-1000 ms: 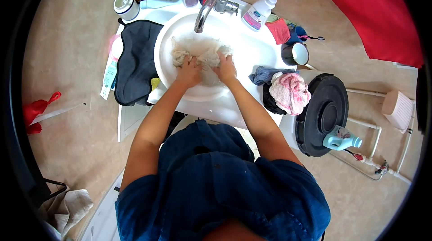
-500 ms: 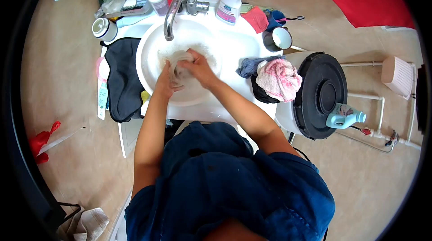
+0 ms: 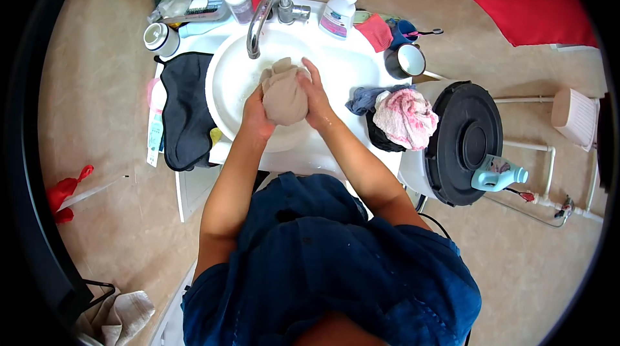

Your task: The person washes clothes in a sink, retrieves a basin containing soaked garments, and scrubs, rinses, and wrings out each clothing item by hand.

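Note:
A bunched, wet-looking beige cloth (image 3: 286, 99) is held up over the white sink (image 3: 216, 97), rounded into a ball with folds at its top. My left hand (image 3: 257, 116) cups the cloth from its left side. On the opposite side my right hand (image 3: 314, 97) presses against it, thumb and fingers partly spread around it. The curved metal faucet (image 3: 254, 39) stands just behind the cloth. The fingertips beneath the cloth are hidden.
Left of the basin lies a black fabric piece (image 3: 184, 110). A pump bottle (image 3: 237, 2) and a white bottle (image 3: 338, 12) flank the faucet. A pink-and-white cloth (image 3: 405, 118), an enamel mug (image 3: 405, 60) and a black-lidded bin (image 3: 458, 146) are at right.
The cloth, low in the basin and blurred between moving hands before, is now lifted and gathered into a ball. My hands have parted to its two sides. The view has shifted slightly.

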`<state>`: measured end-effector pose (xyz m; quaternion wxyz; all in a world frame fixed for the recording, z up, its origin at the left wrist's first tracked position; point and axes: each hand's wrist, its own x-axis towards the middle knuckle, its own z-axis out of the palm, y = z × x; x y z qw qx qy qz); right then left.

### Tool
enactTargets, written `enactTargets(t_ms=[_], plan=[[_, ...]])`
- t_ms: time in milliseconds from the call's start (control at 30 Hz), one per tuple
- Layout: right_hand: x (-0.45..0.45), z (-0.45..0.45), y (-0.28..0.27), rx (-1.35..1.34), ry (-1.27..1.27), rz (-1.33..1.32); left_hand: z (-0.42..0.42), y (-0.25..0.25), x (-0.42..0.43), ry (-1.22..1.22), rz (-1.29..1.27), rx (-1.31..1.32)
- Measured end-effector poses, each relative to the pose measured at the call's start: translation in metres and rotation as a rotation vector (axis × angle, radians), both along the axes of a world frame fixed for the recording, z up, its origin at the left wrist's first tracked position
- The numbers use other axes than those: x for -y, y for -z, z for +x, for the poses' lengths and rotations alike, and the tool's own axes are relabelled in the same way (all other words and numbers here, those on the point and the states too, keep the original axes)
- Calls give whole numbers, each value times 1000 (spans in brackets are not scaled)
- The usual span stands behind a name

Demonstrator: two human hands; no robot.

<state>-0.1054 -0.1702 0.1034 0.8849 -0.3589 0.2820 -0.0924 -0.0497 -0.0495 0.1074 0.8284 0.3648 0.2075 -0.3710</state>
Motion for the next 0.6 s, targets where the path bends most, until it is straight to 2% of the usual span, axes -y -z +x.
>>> enactTargets(t_ms=[33, 100, 200, 333, 433, 533, 567, 600], plan=[[2, -1, 7, 30, -73, 176, -4, -6, 1, 55, -55, 45], [12, 1, 21, 95, -218, 527, -4, -9, 6, 80, -50, -28], [21, 2, 21, 131, -327, 494, 3, 1, 2, 120, -98, -79], [22, 11, -2, 115, -315, -228, 13, 17, -12, 201, -30, 38], [4, 13, -35, 215, -327, -834, 17, -9, -29, 349, -136, -151], [-9, 15, -30, 419, -249, -1215, 18, -3, -21, 322, -176, -21], [-13, 14, -28, 414, -185, -1318, 20, -2, -16, 281, -93, -24], [-17, 14, -28, 312, -171, -1174, 19, 2, -12, 190, -69, 15]])
